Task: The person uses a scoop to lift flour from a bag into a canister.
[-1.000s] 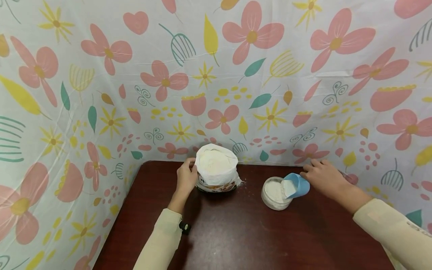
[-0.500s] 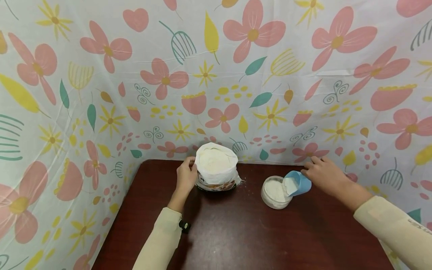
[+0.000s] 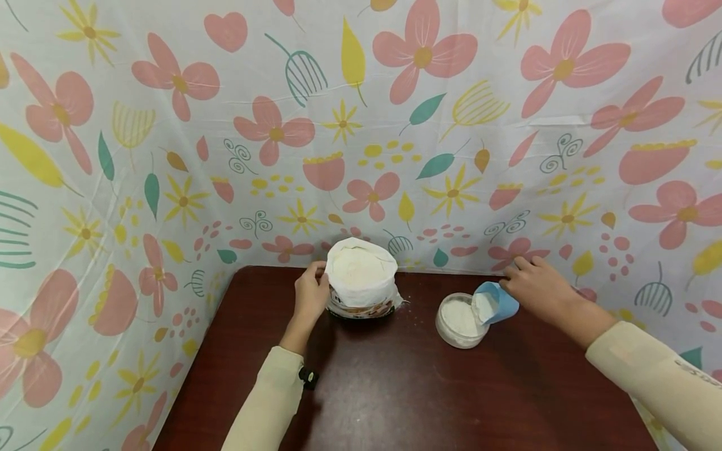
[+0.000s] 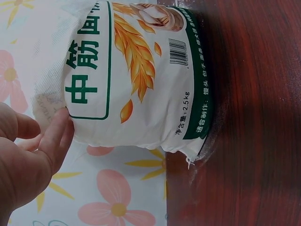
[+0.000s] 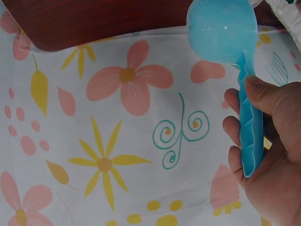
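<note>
A white flour bag (image 3: pixel 361 275), its top rolled wide and full of flour, stands at the back of the table. My left hand (image 3: pixel 312 294) holds the bag's left side near the rolled rim; in the left wrist view its fingers (image 4: pixel 56 141) lie against the printed front. My right hand (image 3: pixel 536 288) grips a blue scoop (image 3: pixel 504 304) by its ribbed handle, fingers curled round it in the right wrist view. Tilted left over a clear round bowl (image 3: pixel 448 335), the scoop has flour at its mouth, level with the bowl's right rim. White flour lies in the bowl.
The dark red-brown table (image 3: pixel 395 401) ends at a floral cloth backdrop (image 3: pixel 372 125) behind and at the left. Flour specks are scattered on the tabletop right of the bag.
The right hand and scoop have shifted slightly, and the scoop stays tipped at the bowl. The left hand keeps its place at the bag.
</note>
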Action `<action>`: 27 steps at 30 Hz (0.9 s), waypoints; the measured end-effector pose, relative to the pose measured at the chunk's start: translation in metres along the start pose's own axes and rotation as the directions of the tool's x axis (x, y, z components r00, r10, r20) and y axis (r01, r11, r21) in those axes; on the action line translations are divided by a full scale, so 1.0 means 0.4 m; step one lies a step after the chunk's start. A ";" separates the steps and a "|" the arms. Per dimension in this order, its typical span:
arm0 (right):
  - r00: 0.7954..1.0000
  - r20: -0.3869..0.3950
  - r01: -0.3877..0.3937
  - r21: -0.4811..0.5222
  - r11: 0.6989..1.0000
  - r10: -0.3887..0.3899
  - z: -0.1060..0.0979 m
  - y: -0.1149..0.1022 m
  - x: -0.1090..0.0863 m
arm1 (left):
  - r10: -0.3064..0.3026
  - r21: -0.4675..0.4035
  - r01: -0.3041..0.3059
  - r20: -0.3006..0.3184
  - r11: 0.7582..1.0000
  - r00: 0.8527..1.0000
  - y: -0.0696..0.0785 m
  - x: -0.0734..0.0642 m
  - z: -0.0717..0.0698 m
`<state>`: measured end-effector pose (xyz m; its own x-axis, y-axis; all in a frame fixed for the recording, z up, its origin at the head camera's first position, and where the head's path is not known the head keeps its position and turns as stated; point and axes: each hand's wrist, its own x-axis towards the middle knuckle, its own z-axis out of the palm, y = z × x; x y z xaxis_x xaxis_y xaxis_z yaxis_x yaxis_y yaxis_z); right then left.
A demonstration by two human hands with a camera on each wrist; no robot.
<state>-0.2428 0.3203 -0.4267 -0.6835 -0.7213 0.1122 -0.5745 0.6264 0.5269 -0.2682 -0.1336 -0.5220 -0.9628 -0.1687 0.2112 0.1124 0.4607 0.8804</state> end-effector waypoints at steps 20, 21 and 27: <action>1.000 -0.012 -0.015 0.013 1.000 0.015 -0.002 0.019 0.000 | 0.008 -0.009 -0.008 -0.010 1.000 1.000 -0.005 0.004 0.004; 1.000 -0.015 -0.018 0.015 1.000 0.019 -0.003 0.019 0.000 | 0.006 -0.006 -0.006 -0.011 1.000 1.000 -0.006 0.003 0.005; 1.000 -0.013 -0.010 -0.006 1.000 0.010 -0.008 0.022 -0.007 | 0.002 -0.005 -0.002 -0.015 1.000 1.000 -0.004 0.003 0.004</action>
<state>-0.2444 0.3266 -0.4196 -0.6833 -0.7189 0.1278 -0.5652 0.6316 0.5307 -0.2698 -0.1332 -0.5240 -0.9586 -0.1810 0.2196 0.1158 0.4570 0.8819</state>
